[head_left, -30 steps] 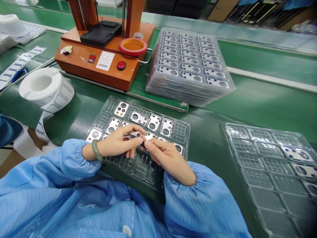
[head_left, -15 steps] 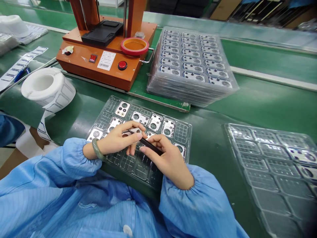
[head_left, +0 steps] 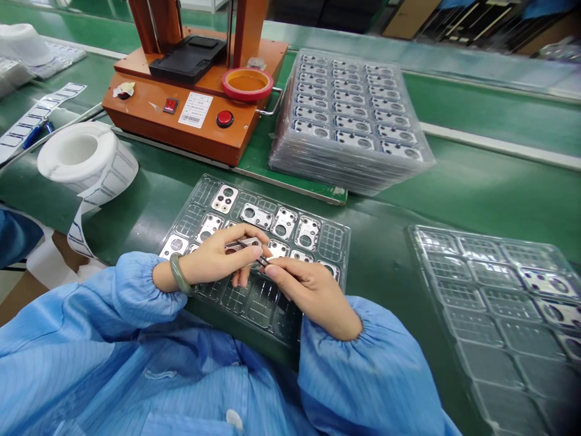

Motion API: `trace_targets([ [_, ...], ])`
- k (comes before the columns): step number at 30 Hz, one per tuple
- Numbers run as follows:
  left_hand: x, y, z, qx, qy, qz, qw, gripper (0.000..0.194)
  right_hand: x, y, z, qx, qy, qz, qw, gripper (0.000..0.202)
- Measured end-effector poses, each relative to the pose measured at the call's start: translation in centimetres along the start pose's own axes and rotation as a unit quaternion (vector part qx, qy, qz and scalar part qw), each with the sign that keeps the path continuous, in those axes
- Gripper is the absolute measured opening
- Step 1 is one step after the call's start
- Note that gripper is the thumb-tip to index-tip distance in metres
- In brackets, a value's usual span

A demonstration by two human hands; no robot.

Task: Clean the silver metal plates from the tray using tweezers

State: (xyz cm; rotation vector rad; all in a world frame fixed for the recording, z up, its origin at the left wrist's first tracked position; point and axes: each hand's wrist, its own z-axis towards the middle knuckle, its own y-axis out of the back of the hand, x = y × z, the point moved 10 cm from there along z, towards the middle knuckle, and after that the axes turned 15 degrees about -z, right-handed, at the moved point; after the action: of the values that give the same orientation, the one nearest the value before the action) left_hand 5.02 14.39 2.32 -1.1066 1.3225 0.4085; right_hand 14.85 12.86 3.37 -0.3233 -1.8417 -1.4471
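My left hand [head_left: 222, 255], with a green bangle at its wrist, is closed on a small silver metal plate [head_left: 249, 243], partly hidden by the fingers. In my right hand [head_left: 315, 287] is a pair of dark tweezers [head_left: 262, 260], pinched between thumb and fingers. The tweezers' tips lie at the plate. Both hands are over a clear plastic tray [head_left: 333, 243] where several similar plates with round holes, such as a silver plate [head_left: 308, 234], sit in compartments.
Behind the tray stands an orange press machine [head_left: 181, 130] with a red tape roll [head_left: 247, 95] on it. A tall stack of filled trays [head_left: 349, 160] is beside it. Left is a label roll [head_left: 68, 172]; right, another clear tray [head_left: 494, 345] holds a few plates.
My right hand has shifted slightly to the right, and its fingers now pinch the tweezers nearer their tips. My left hand stays almost still with the plate.
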Motion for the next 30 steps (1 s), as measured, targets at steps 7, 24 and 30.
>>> trace_targets([
  [7,0.2,0.2,0.0,-0.014,0.012,-0.014,1.0,0.026,-0.4,-2.0,-0.1,0.086,-0.025,0.039,0.995,0.053],
  [24,-0.5,1.0,0.2,-0.045,-0.019,-0.02,0.999,0.028,0.2,1.3,-0.4,-0.094,0.044,-0.03,0.994,0.018],
  [30,-0.6,0.8,0.1,-0.034,-0.021,-0.033,0.999,0.026,-0.2,0.8,-0.2,-0.063,0.022,-0.01,0.998,0.021],
])
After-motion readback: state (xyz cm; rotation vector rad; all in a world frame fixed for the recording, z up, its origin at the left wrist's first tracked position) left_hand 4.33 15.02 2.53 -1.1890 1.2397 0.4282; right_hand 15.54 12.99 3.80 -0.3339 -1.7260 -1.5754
